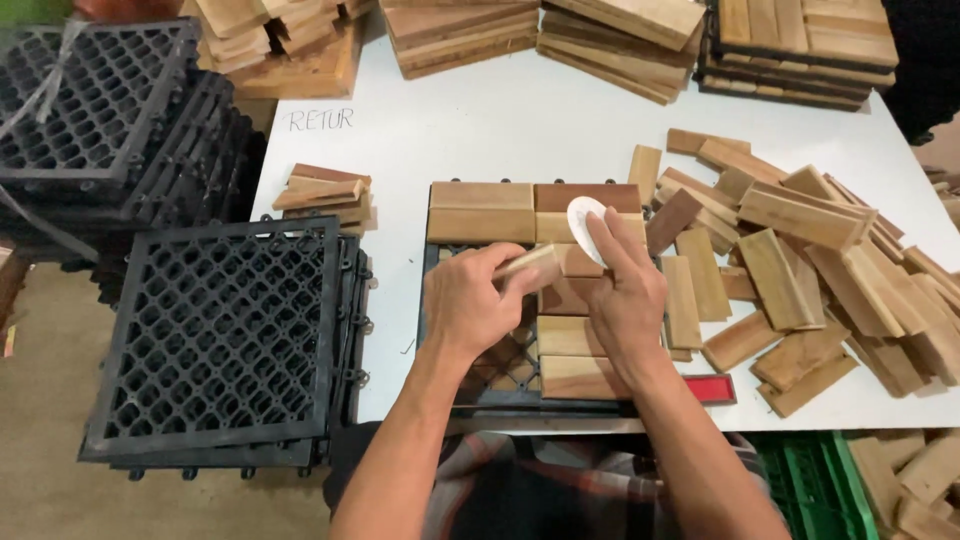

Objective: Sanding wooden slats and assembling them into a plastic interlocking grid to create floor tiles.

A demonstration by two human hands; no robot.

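A black plastic grid base (pixel 470 392) lies on the white table (pixel 520 130) in front of me, partly covered with short wooden slats (pixel 480 211). My left hand (pixel 466 300) grips one small wooden slat (pixel 530 264) tilted above the open left part of the grid. My right hand (pixel 625 292) holds a white oval pad (pixel 583 222) against the slats on the right column. Bare grid shows below my left hand.
A loose heap of wooden slats (pixel 800 270) fills the table's right side. A small slat stack (pixel 325 192) sits at the left. Black grid bases (pixel 225 335) are piled at left, and finished wood tiles (pixel 620 30) at the back. A red flat object (pixel 712 388) lies near the front edge.
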